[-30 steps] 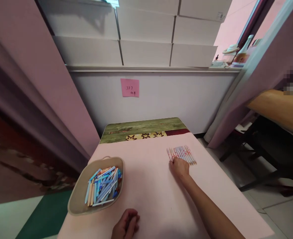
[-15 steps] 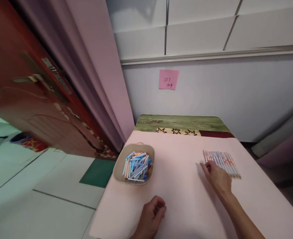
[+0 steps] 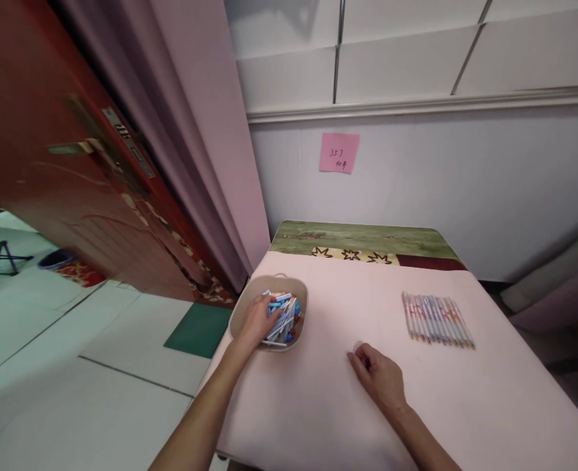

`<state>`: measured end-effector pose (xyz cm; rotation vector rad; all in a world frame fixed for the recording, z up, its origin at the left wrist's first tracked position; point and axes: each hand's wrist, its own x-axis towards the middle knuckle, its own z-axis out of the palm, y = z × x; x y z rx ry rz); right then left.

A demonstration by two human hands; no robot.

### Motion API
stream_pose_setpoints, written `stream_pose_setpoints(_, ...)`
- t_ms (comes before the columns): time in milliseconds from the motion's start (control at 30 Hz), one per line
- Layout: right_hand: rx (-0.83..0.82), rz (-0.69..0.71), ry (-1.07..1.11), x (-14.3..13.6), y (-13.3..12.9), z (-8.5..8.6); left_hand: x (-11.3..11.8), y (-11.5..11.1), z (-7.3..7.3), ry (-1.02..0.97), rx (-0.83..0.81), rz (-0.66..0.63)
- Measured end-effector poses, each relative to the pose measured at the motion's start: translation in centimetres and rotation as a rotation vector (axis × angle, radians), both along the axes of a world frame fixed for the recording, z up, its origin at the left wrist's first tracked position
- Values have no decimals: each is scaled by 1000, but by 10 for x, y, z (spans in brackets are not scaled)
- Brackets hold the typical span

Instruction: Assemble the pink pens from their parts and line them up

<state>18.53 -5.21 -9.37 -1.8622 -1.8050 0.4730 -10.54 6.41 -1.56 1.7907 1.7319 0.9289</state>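
Observation:
A beige basket (image 3: pixel 242 307) at the table's left holds many blue, white and orange sticks (image 3: pixel 285 317). My left hand (image 3: pixel 259 320) reaches into it, fingers over the sticks at the left side; whether it grips one is hidden. Over the middle of the table, my right hand (image 3: pixel 377 374) is closed with its fingertips curled together; what it holds, if anything, I cannot make out. To its upper right lies a flat row of clear pens (image 3: pixel 439 320) with reddish patterns, side by side.
The table's pink cover (image 3: pixel 338 294) leaves a green wood-patterned strip (image 3: pixel 357 232) showing at the back. Behind it stands a wall with a pink note (image 3: pixel 339 153). A red door (image 3: pixel 122 216) and purple curtain are at left.
My left hand has moved forward from the front of the table into the basket. My right hand has left the row of pens, moving left and nearer. The view has shifted slightly.

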Motion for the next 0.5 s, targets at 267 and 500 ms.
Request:
stream_pose_setpoints(267,12,0,-19,0,0,-5,6,-29,-33,85,-26,-374)
stream_pose_setpoints(500,16,11,-25,0,2,-7,6,-39,-20,446,-66,-451)
